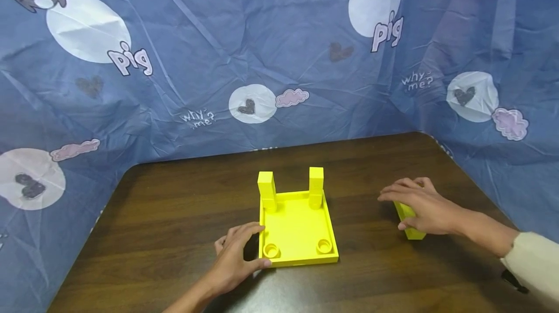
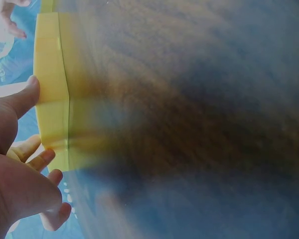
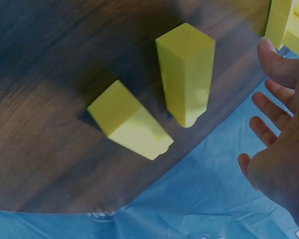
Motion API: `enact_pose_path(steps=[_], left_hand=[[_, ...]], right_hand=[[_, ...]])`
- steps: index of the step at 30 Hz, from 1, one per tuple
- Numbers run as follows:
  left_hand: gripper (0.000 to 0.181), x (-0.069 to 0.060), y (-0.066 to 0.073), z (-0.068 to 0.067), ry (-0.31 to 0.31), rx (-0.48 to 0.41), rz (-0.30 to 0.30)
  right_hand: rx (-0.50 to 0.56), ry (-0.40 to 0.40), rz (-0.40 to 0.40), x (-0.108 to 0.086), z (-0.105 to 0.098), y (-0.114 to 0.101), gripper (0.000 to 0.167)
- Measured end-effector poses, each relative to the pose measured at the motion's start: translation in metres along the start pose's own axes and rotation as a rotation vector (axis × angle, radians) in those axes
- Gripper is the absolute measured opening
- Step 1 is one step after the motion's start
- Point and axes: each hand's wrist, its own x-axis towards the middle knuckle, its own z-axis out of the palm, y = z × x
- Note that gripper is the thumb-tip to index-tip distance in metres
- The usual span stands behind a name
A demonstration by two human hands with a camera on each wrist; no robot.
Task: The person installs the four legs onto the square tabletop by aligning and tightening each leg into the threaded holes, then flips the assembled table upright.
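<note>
A square yellow tray (image 1: 301,235) with low raised rims lies on the table. Two yellow posts (image 1: 316,187) stand upright at its far corners, and round sockets (image 1: 323,246) show at its near corners. My left hand (image 1: 233,257) holds the near left corner, thumb on the front rim and fingers along the left side. To the right, my right hand (image 1: 430,210) hovers over a yellow block (image 1: 415,233), its fingers spread and partly covering it. The right wrist view shows two blocks, one tilted block (image 3: 132,122) and another beside it (image 3: 189,74), both apart from the hand.
A brown wooden table (image 1: 183,206) carries everything. Blue cloth (image 1: 244,26) printed with pigs, hearts and clouds hangs behind it and along its right side. A small dark object (image 1: 514,281) shows under the right sleeve.
</note>
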Motion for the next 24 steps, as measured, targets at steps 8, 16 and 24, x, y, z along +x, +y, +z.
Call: enact_pose_path(steps=[8, 16, 24], left_hand=[[0.068, 0.0, 0.0, 0.0, -0.006, -0.002, -0.01], [0.068, 0.0, 0.001, -0.001, -0.003, 0.005, -0.014], [0.068, 0.0, 0.001, -0.001, -0.003, -0.006, -0.016]], right_hand=[[-0.057, -0.1, -0.009, -0.012, -0.007, 0.009, 0.075], [-0.209, -0.198, -0.047, -0.019, -0.007, 0.019, 0.09], [-0.31, -0.118, -0.178, -0.023, -0.002, 0.032, 0.072]])
